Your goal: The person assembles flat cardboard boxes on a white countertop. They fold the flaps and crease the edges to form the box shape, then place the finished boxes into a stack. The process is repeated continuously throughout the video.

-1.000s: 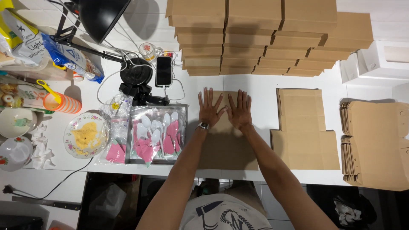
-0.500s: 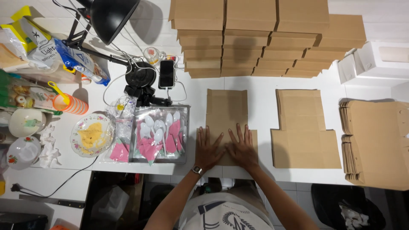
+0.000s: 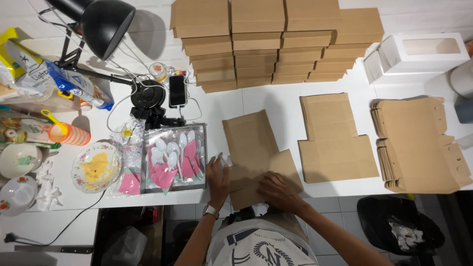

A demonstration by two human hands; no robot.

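1. One flat cardboard box blank lies at the near edge of the white table.
2. Left hand presses its left flap, fingers spread flat.
3. Right hand rests on its near part, fingers flat, gripping nothing.
4. Another single blank lies to the right, beside one stack of blanks.

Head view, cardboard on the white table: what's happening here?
A person presses both hands on a flat cardboard box blank at the table's near edge, the left hand at its left side, the right hand on a near flap. A second blank and a stack of blanks lie to the right; folded boxes are piled behind.
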